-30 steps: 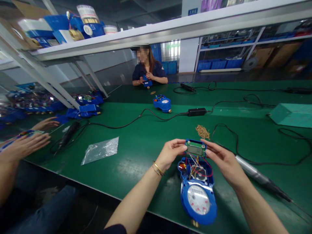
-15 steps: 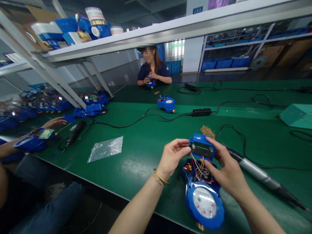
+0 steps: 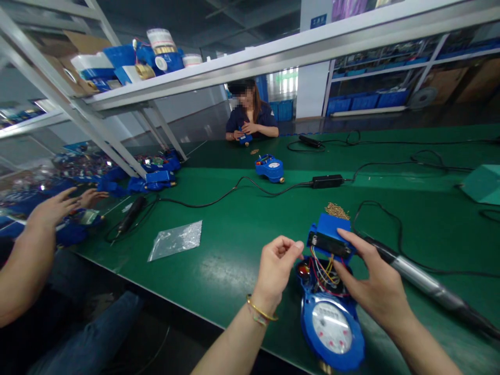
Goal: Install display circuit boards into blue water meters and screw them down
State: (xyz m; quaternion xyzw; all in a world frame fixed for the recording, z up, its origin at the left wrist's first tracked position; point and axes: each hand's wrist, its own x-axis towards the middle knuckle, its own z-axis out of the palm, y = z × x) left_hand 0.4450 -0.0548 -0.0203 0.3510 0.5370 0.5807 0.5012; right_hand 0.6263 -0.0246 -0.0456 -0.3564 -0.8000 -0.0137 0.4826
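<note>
A blue water meter (image 3: 308,307) with a round white dial lies at the bench's near edge, its upper compartment uncovered. Red, yellow and white wires (image 3: 322,272) run from that compartment up to a blue box-shaped cover (image 3: 333,226) with a dark insert. My right hand (image 3: 377,284) grips this cover by its right side, thumb below and fingers on top. Just left of the cover, apart from it, is my left hand (image 3: 275,268). Its fingers are curled with thumb and forefinger pinched together; whatever may be between them is too small to see.
Small brass screws (image 3: 336,211) are heaped behind the cover. An electric screwdriver (image 3: 425,281) lies to the right, another (image 3: 132,214) at left. A plastic bag (image 3: 175,240) and a second meter (image 3: 269,167) rest on the green bench. Co-workers sit opposite and at left.
My left hand has let go of the cover and drawn slightly left, its fingers curling. The cover has tilted in my right hand. The left co-worker's hand has come forward.
</note>
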